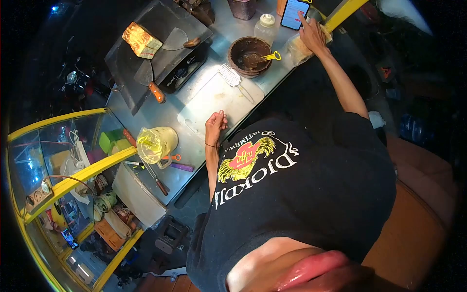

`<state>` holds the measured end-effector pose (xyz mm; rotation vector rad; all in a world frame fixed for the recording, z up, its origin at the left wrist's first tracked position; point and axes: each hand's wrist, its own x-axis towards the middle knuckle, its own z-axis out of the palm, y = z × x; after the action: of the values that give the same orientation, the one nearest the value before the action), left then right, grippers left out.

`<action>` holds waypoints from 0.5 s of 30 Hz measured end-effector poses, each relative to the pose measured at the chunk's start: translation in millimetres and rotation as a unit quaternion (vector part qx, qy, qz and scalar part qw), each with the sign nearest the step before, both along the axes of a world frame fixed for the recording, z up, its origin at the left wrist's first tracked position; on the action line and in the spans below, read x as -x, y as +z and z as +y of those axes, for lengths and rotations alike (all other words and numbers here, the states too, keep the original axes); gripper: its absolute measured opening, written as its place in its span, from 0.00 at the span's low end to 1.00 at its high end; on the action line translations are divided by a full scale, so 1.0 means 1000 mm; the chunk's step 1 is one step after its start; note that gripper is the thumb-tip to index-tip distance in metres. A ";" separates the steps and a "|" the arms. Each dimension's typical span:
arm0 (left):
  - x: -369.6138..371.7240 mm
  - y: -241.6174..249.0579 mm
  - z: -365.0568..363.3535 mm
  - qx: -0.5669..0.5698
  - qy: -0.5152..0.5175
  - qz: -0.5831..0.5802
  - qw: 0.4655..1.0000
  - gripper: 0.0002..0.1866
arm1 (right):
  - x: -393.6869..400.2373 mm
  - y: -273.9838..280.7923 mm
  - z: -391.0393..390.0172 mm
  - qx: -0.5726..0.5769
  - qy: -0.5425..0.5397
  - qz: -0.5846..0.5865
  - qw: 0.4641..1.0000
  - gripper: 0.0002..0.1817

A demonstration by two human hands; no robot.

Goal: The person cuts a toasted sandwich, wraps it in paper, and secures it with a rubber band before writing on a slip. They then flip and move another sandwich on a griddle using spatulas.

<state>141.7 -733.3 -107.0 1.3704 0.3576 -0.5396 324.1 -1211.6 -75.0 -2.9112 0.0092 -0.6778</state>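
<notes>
My right hand (314,38) reaches to the far end of the metal table, index finger stretched out onto the lit screen of a smartphone (294,14) that stands upright. Under that hand lies a clear plastic bag of bread (297,50). At the near edge of the white cutting board (206,100), my left hand (215,127) rests with its fingers curled in, and nothing shows in them. A wire-headed tool (229,75) lies on the board. Beyond it, a brown bowl (237,57) holds a dark spread and a yellow-handled utensil (271,56).
A browned bread block (141,40) sits on the dark griddle (121,61), with two scrapers, one wooden-handled (156,92). A plastic-covered pitcher (168,139) stands left of the board, a squeeze bottle (266,29) beyond the bowl. A yellow-framed glass case (78,170) borders the left.
</notes>
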 end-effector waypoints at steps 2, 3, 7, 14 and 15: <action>0.000 0.000 0.000 0.015 0.000 0.000 1.000 0.17 | -0.002 0.002 -0.001 -0.003 -0.011 -0.005 1.000 0.34; 0.000 0.000 0.000 0.014 0.000 0.000 1.000 0.17 | -0.002 0.004 -0.001 -0.005 -0.022 -0.011 1.000 0.35; 0.002 0.002 -0.001 0.011 0.007 0.010 1.000 0.18 | -0.001 -0.001 0.001 -0.014 0.008 -0.015 1.000 0.30; -0.002 0.002 -0.002 -0.001 -0.024 0.015 1.000 0.15 | -0.002 -0.012 0.004 0.002 0.012 0.024 1.000 0.25; -0.002 0.002 -0.002 -0.001 -0.024 0.015 1.000 0.15 | -0.002 -0.011 0.005 -0.006 0.005 0.033 0.999 0.25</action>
<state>143.5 -734.9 -105.1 1.3758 0.3510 -0.5999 326.3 -1206.7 -85.7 -2.9175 0.0058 -0.5787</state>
